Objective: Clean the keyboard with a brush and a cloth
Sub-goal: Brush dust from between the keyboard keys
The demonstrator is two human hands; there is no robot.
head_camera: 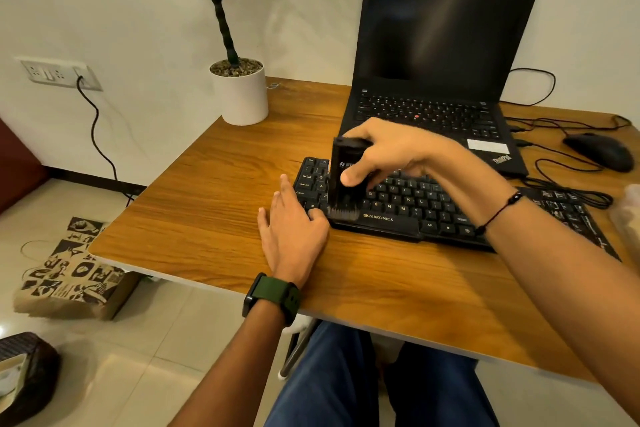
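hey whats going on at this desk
A person is cleaning a black keyboard on a wooden desk. The right hand holds a black brush upright, bristles down on the keys near the keyboard's left end. The left hand lies flat at that end, steadying it. No cloth is clearly visible.

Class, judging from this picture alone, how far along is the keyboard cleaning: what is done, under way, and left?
Done: nothing provably. Under way: the right hand holds the black block-shaped brush upright, bristles on the black Zebronics keyboard at its left end, while the left hand steadies that corner. Left: the remaining keys, then wiping; no cloth is clearly visible.
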